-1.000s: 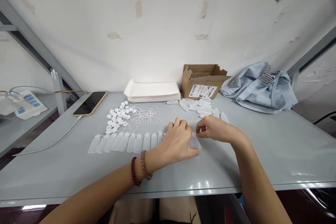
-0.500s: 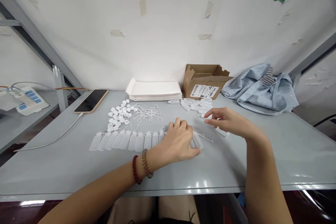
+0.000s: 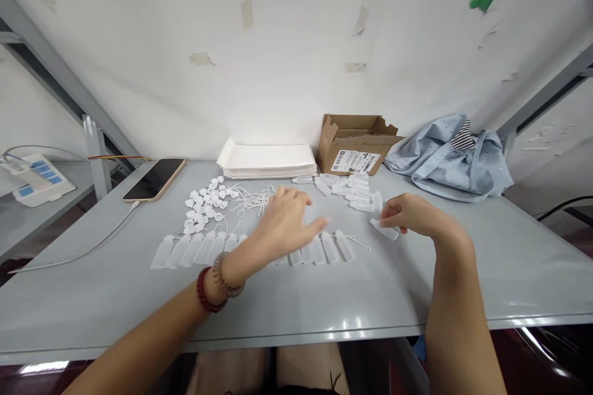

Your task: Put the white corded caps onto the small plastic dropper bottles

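Observation:
My left hand [image 3: 288,219] is in the air over the row of small translucent plastic bottles [image 3: 185,251], near a pile of thin white looped straps [image 3: 250,199]. Its thumb stands apart from the fingers, and I see nothing held. My right hand [image 3: 414,216] is closed at the fingertips on one end of a single clear plastic bottle [image 3: 385,231] low at the table. Part of the bottle row is hidden behind my left hand and forearm. White caps [image 3: 204,203] lie heaped left of the straps. More loose bottles [image 3: 359,188] lie by the carton.
Along the wall stand a stack of white envelopes [image 3: 269,162], an open cardboard box [image 3: 354,145] and a crumpled light-blue cloth bag [image 3: 449,157]. On the left lie a phone [image 3: 154,180] with its white cable [image 3: 106,241] and a power strip [image 3: 44,179].
My left hand has lifted off the right end of the bottle row and moved left, its thumb opening. My right hand has come down onto the single bottle. The view has shifted slightly.

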{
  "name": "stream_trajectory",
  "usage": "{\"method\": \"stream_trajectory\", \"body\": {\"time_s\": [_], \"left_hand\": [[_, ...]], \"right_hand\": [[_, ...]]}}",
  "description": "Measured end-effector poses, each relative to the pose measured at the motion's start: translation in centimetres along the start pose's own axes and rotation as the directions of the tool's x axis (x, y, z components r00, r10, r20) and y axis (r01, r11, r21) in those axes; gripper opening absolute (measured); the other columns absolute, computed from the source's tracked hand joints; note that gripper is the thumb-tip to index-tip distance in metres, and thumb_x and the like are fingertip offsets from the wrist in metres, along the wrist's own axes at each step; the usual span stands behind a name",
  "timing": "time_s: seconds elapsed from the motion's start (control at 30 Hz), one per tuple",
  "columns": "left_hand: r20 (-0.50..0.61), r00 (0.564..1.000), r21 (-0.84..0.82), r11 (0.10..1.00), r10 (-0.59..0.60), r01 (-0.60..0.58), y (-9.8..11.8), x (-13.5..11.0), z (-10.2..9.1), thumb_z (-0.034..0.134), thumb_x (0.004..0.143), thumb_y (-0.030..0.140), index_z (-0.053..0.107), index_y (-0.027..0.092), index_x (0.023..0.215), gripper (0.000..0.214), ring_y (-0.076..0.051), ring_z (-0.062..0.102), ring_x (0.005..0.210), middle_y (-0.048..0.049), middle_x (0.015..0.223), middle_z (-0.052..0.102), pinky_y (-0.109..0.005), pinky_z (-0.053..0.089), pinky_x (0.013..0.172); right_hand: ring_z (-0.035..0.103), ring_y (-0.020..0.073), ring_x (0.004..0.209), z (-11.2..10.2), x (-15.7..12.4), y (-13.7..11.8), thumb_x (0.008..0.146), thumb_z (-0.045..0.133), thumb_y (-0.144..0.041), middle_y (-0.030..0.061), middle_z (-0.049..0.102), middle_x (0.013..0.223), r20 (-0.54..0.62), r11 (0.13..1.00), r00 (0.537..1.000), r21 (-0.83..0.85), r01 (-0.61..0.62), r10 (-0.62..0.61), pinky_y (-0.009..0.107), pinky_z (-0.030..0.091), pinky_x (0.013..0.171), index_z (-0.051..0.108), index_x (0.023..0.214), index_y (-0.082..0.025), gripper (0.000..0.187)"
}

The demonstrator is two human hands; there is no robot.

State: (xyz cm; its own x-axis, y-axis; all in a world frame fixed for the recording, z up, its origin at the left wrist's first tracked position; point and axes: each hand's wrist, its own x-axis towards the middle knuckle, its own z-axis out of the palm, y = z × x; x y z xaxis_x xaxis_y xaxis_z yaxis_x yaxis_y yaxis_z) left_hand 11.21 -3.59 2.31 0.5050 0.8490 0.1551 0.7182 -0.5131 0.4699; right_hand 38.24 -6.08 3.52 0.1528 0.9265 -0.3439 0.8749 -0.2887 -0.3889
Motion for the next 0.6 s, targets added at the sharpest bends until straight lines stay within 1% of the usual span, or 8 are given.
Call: {"method": "stream_trajectory", "body": {"time_s": [0.1,0.23,0.3,0.37,0.4,0.47,0.53,0.6], "left_hand": [[-0.092,0.985,0.028,0.988,-0.147,0.15,-2.9,0.6,-2.3,0.049,0.085,0.04,0.063,0.015,0.095,0.031,-0.029,0.048,0.111,-0.0096,0.107,0.065,-0.04,0.042,0.089],[-0.075,0.97,0.112,0.965,-0.231,0.238,-7.0,1.0,-4.5,0.049,0.083,0.033,0.067,0.016,0.085,0.025,-0.029,0.056,0.099,-0.008,0.095,0.07,-0.041,0.043,0.085],[-0.061,0.969,0.105,0.964,-0.238,0.244,-8.3,1.0,-5.0,0.048,0.081,0.027,0.067,0.016,0.081,0.021,-0.027,0.06,0.093,-0.0079,0.094,0.071,-0.038,0.044,0.081],[-0.046,0.974,0.07,0.972,-0.221,0.224,-9.1,0.9,-5.1,0.049,0.078,0.021,0.067,0.016,0.079,0.019,-0.024,0.062,0.09,-0.0076,0.093,0.071,-0.034,0.045,0.078],[-0.03,0.979,0.053,0.978,-0.2,0.202,-9.3,0.9,-5.0,0.049,0.077,0.02,0.067,0.017,0.078,0.018,-0.023,0.063,0.089,-0.0074,0.092,0.072,-0.033,0.046,0.077],[0.004,0.989,0.045,0.988,-0.15,0.15,-9.7,0.7,-4.6,0.049,0.077,0.019,0.068,0.017,0.079,0.019,-0.022,0.064,0.09,-0.0068,0.09,0.072,-0.032,0.047,0.078],[0.022,0.994,0.077,0.992,-0.105,0.103,-10.0,0.5,-4.1,0.049,0.077,0.019,0.069,0.018,0.082,0.02,-0.023,0.063,0.094,-0.0065,0.092,0.072,-0.032,0.047,0.08],[0.015,0.995,0.124,0.988,-0.094,0.092,-10.6,0.3,-4.0,0.049,0.078,0.017,0.07,0.018,0.085,0.023,-0.024,0.062,0.097,-0.0069,0.093,0.072,-0.033,0.047,0.081]], "right_hand": [[0.056,0.017,0.058,0.4,0.4,0.1,0.059,0.067,-0.024,0.0031,0.064,0.065,-0.017,0.995,0.998,-0.079,-0.054,0.053,0.028,0.038,0.052,0.065,0.064,-0.019,0.007],[0.054,0.0174,0.057,0.9,0.7,-0.1,0.054,0.067,-0.018,0.0042,0.063,0.064,-0.024,0.984,0.997,-0.159,-0.077,0.074,0.027,0.036,0.049,0.063,0.055,-0.019,0.005],[0.05,0.0151,0.054,1.0,0.7,-0.4,0.056,0.065,-0.02,0.0027,0.059,0.06,0.017,0.99,0.999,-0.135,-0.034,0.036,0.026,0.033,0.047,0.061,0.054,-0.018,0.006],[0.049,0.0138,0.054,1.1,0.6,-0.9,0.061,0.065,-0.027,0.0018,0.058,0.061,0.009,0.997,0.998,-0.052,0.056,-0.055,0.026,0.033,0.048,0.062,0.06,-0.018,0.01],[0.049,0.0135,0.055,1.2,0.5,-1.3,0.064,0.065,-0.032,0.0015,0.058,0.062,-0.031,0.994,0.994,-0.003,0.109,-0.109,0.026,0.034,0.049,0.062,0.065,-0.018,0.015],[0.049,0.0136,0.057,1.6,0.5,-2.4,0.07,0.063,-0.041,0.0015,0.058,0.065,-0.179,0.975,0.965,0.076,0.207,-0.191,0.026,0.037,0.051,0.063,0.073,-0.018,0.024],[0.05,0.0143,0.061,2.5,0.7,-3.7,0.072,0.062,-0.047,0.0024,0.059,0.071,-0.352,0.944,0.902,0.118,0.307,-0.249,0.027,0.04,0.055,0.063,0.078,-0.018,0.03],[0.052,0.0154,0.066,3.7,1.0,-4.9,0.074,0.062,-0.049,0.0042,0.06,0.08,-0.473,0.903,0.827,0.131,0.408,-0.305,0.028,0.043,0.059,0.063,0.082,-0.019,0.031]]}}
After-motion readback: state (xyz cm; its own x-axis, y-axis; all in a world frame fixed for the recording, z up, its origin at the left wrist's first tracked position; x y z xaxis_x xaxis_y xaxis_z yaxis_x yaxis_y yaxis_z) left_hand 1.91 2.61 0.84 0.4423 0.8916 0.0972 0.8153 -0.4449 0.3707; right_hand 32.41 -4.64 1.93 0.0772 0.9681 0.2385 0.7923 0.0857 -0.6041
